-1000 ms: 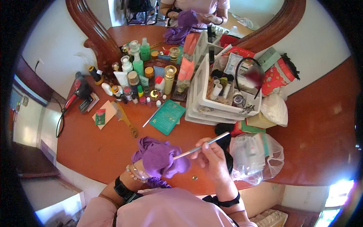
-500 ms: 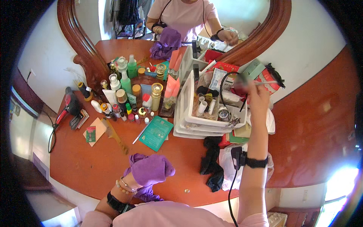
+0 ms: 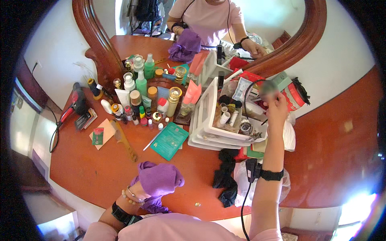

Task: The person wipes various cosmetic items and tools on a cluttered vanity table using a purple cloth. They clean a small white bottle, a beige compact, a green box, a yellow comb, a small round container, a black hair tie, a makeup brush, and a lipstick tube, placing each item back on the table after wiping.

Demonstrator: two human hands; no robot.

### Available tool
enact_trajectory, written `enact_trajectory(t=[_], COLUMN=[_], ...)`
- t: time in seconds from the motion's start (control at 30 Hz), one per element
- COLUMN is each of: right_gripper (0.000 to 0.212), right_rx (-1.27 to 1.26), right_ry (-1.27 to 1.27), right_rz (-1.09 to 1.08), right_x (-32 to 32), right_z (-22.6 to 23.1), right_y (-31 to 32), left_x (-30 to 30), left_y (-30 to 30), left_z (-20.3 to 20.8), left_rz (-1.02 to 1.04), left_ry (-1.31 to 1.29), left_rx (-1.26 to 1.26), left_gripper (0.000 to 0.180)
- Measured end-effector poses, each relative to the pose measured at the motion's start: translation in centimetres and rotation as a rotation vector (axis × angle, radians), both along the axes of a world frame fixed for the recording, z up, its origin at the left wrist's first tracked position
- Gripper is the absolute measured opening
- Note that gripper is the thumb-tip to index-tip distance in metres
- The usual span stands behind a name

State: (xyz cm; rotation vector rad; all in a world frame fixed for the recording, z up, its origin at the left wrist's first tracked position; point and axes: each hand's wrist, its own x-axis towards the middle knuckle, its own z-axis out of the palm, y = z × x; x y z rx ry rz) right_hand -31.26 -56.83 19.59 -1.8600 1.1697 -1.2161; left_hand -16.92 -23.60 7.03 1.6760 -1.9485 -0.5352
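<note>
My left hand (image 3: 138, 190) is low at the table's front, its fingers hidden beneath a purple cloth (image 3: 161, 176). The cloth covers the closed hand and hangs in folds below the wrist. My right arm reaches far forward, and my right hand (image 3: 277, 107) is over the right end of a white plastic drawer box (image 3: 207, 128). Its fingers are curled together; what they hold, if anything, I cannot make out. Beside them lies a black cable-like loop (image 3: 246, 94) and a blurred dark patch. Small tubes, a watch (image 3: 245, 127) and packets fill the box's top.
Several bottles stand left of the box, among them a green spray bottle (image 3: 141, 84). A teal booklet (image 3: 169, 141), a comb (image 3: 125, 140) and a hair dryer (image 3: 76, 102) lie on the table. Black fabric (image 3: 225, 176) and a plastic bag (image 3: 242, 182) are near my right forearm. A mirror rises behind.
My right hand has drawn slightly back and lower at the box's right end, its fingers curling more. The cloth stays on my left hand. The whole view has shifted a little.
</note>
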Motion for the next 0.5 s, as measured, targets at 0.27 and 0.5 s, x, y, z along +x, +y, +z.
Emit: enact_trajectory(t=[0.27, 0.5], right_gripper=[0.021, 0.027], right_rx=[-0.360, -0.249], right_ry=[0.277, 0.448], right_rz=[0.204, 0.375], right_x=[4.0, 10.7], right_z=[-0.5, -0.4], right_y=[4.0, 5.0], left_x=[0.3, -0.1], left_y=[0.7, -0.6], left_z=[0.7, -0.8], left_rz=[0.082, 0.048], left_ry=[0.081, -0.084], left_rx=[0.193, -0.161], left_gripper=[0.019, 0.014])
